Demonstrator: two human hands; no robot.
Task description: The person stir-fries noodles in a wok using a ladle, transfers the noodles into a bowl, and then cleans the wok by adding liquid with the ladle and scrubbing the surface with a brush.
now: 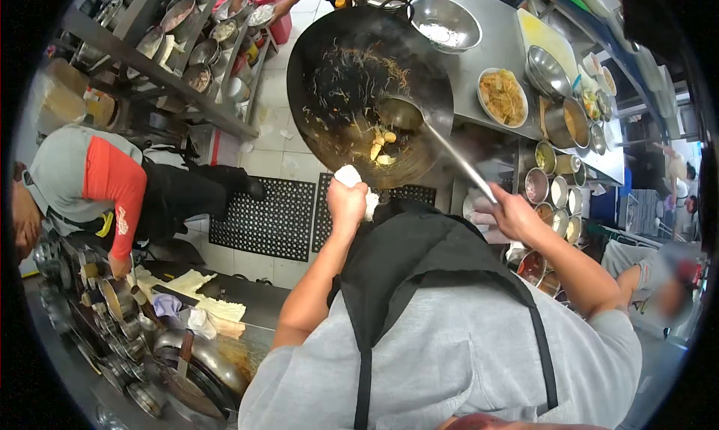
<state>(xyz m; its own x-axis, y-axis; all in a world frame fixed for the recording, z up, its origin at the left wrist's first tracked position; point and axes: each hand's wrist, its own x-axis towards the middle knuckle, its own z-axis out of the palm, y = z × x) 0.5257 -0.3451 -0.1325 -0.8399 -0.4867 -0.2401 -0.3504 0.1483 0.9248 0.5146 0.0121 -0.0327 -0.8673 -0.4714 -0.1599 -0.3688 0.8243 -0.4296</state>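
Far left, a co-worker in a grey top with a bright red sleeve [112, 177] leans over a cluster of round metal containers, one hand [120, 265] down among them. Moving right, here's the left hand [346, 204], its grip closed around a folded white cloth [349, 177] right at the near edge of the big, round, blackened metal wok [305, 104]. That cloth looks like padding against a hot rim. The wok opens towards us, noodle scraps stuck across its wall, with small yellow egg-like pieces [377, 147] gathered low at the near side, probably because the metal slopes that way. What carries its weight, I can't tell.

Beside those pieces sits the bowl of the long-handled steel ladle [459, 157], and the right hand [517, 211] has its grip wrapped around the handle's near end, presumably well back from the heat. Over on the right, a white oval plate [481, 99] of orange-yellow noodles rests on the steel tabletop [490, 27], apparently within easy reach of the wok, shiny steel bowls [470, 30] beyond it.
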